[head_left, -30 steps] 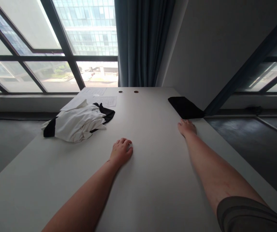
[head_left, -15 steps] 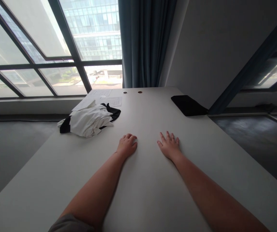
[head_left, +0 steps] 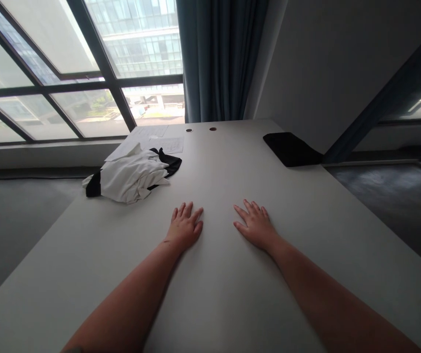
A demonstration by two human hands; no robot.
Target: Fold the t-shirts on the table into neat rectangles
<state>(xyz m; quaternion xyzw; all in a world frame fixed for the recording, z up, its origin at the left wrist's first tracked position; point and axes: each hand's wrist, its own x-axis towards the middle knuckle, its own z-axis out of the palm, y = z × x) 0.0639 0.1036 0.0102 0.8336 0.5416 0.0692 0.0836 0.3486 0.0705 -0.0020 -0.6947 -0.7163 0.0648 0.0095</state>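
My left hand [head_left: 185, 226] lies palm down on the white table [head_left: 210, 284], its fingers spread and holding nothing. To its right, across a gap, my right hand [head_left: 256, 225] rests on the same surface, also spread with nothing in it. A crumpled heap of white cloth [head_left: 131, 174] with black parts [head_left: 171, 163] sits beyond my left hand, not touching it. Farther off on the right side lies a flat black item [head_left: 291, 149], apart from my right hand.
Sheets of paper [head_left: 166, 144] lie behind the cloth heap, partly covered by it. Two round holes [head_left: 213, 129] are near the table's far edge. Behind stand a blue curtain [head_left: 217, 63], windows on the left and a grey wall [head_left: 328, 59].
My left hand has moved slightly left and its fingers have spread wider. My right hand has turned a little to the left. The view has tilted down slightly.
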